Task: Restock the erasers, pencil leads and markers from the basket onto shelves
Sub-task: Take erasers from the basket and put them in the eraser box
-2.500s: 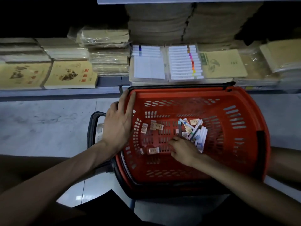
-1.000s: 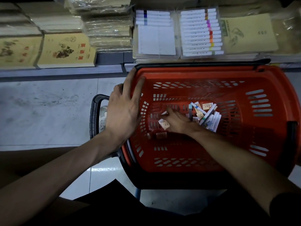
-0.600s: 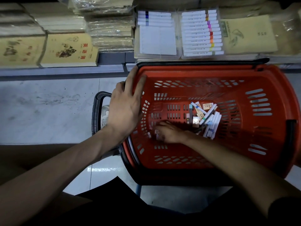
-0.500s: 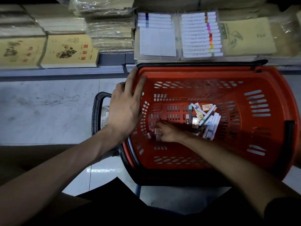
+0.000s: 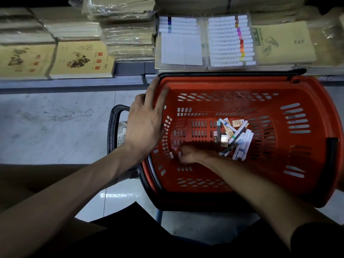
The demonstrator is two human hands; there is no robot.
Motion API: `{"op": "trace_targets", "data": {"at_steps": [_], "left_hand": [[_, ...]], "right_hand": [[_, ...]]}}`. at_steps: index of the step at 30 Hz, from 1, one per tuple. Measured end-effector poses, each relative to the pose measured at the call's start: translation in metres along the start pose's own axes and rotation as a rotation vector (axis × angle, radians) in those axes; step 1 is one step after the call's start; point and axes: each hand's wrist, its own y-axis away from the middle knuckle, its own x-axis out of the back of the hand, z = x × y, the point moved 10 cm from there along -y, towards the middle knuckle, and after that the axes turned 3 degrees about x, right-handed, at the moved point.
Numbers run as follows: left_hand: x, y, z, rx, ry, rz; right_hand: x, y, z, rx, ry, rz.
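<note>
**A:** How are the hands set?

**B:** The left hand (image 5: 147,123) is laid flat, fingers straight, over the end rim of the red basket (image 5: 242,84), which is steadied by it. The right hand (image 5: 188,155) is pressed to the basket floor with its fingers curled. Two small pale erasers (image 5: 171,155) are seen at its fingertips. Whether anything is enclosed cannot be told.

**A:** What could go wrong from here?

**B:** The floor is slotted and the erasers are small, so one could be wedged in a slot or flicked away by a hurried scrape. If too many are gathered in one fist, some may be dropped on the lift. The basket seems to be raised on something hidden beneath. Should the left hand be lifted, it might be tipped by the off-centre press. In this dim light one small kind could also be mistaken for another.

**A:** And the counts?

**B:** One basket is seen, with two erasers at the fingertips. Behind the right wrist, on its shelf side, a loose pile (image 5: 240,144) is heaped. Roughly six white markers and four or five small tan packets are made out in it, though overlap prevents certainty. Beyond the left hand's fingertips, two clear trays are shelved. About twelve markers lie in the farther tray (image 5: 230,40) and four in the nearer tray (image 5: 178,25).
</note>
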Motion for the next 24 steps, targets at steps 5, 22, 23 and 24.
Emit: {"op": "trace_targets", "data": {"at_steps": [5,22,23,24], "left_hand": [[0.000,0.001,0.001,-0.003,0.003,0.010],[-0.001,-0.001,0.002,-0.001,-0.010,0.008],[-0.001,-0.001,0.002,-0.001,-0.008,0.007],[-0.001,-0.002,0.002,-0.002,-0.006,0.005]], "right_hand": [[0.000,0.005,0.013,-0.034,-0.129,-0.048],[0.023,0.003,-0.028,0.184,-0.062,0.251],[0.024,0.003,-0.031,0.214,-0.056,0.252],[0.024,0.004,-0.032,0.217,-0.051,0.257]]}}
